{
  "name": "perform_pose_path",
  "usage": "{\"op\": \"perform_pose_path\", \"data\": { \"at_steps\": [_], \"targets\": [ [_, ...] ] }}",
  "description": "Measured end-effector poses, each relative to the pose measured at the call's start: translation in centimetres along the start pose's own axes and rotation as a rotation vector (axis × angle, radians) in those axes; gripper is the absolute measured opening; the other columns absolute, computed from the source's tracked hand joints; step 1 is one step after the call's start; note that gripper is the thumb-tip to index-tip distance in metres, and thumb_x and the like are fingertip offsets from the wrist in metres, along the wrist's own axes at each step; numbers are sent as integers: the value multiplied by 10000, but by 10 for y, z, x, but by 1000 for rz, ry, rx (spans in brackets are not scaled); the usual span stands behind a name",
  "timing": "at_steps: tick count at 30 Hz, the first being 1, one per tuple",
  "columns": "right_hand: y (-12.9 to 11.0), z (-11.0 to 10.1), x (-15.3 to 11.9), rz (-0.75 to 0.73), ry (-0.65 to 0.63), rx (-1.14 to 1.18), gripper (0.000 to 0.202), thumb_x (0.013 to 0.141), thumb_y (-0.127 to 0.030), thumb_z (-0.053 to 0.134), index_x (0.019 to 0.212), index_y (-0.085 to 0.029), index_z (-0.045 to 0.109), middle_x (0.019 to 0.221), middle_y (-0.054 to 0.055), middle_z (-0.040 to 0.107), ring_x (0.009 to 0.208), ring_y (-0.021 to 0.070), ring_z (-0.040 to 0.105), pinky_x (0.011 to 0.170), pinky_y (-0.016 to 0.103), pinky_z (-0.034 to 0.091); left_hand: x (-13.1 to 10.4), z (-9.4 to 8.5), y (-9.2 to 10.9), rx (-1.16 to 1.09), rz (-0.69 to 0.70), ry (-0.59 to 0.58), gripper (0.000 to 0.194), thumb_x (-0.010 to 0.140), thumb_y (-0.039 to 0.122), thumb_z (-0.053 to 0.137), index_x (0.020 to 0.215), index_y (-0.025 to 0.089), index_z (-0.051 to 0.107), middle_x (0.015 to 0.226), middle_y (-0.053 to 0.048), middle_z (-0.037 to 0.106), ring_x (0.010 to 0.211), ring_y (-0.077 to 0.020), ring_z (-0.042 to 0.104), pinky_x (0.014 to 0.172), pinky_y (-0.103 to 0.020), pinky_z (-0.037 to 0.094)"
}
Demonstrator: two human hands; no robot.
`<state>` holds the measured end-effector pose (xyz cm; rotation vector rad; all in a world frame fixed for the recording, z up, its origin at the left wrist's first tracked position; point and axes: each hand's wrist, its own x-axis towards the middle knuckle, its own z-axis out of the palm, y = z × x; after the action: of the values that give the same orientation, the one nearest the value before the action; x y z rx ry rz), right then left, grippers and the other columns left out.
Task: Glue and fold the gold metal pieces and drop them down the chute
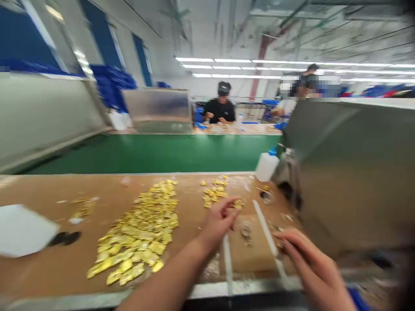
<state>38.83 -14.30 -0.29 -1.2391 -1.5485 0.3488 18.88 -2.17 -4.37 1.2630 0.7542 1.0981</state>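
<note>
My left hand (pixel 221 219) is over the bench with its fingers curved and apart, its fingertips beside a small group of gold pieces (pixel 239 203). Whether it touches them is unclear from the blur. My right hand (pixel 311 259) is closed in a pinch at the right side; what lies between its fingertips is too small and smeared to name. Between the hands, a small clear round item (pixel 246 230) with tiny bits beside it rests on a brown work area, bordered by two pale strips (pixel 264 222).
Many yellow-gold packets (pixel 142 231) are spread left of centre, with smaller gold pieces (pixel 214 193) behind. A white bottle with a blue cap (pixel 267 166) stands near a metal panel (pixel 350 172). Beyond runs a green belt (pixel 194 153); a person (pixel 220 108) sits across it.
</note>
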Motion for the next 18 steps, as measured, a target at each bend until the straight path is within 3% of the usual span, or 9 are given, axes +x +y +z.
{"op": "perform_pose_path", "data": {
  "at_steps": [3,8,18],
  "targets": [
    [2,8,6,148,-74,162,203,988,-438,700,1036,-294,835,905,57,774,778,197,754,710,302,634,-6,-6,2,109,55,-25,503,927,487,778,1312,181,672,1095,-94,734,590,-89,563,529,-217,521],
    [-4,37,18,380,-14,529,180,851,-370,872,985,-257,833,828,25,786,682,166,750,679,282,639,-19,-5,12,134,54,-84,439,970,486,735,1259,192,587,1029,-83,753,585,-119,606,521,-242,555],
    [0,34,12,434,-71,646,114,842,-285,894,931,-252,831,873,18,807,706,133,763,707,233,634,-26,-2,15,181,90,-114,358,945,418,779,1214,199,692,1126,-104,775,661,-167,724,587,-274,621]
  ]
}}
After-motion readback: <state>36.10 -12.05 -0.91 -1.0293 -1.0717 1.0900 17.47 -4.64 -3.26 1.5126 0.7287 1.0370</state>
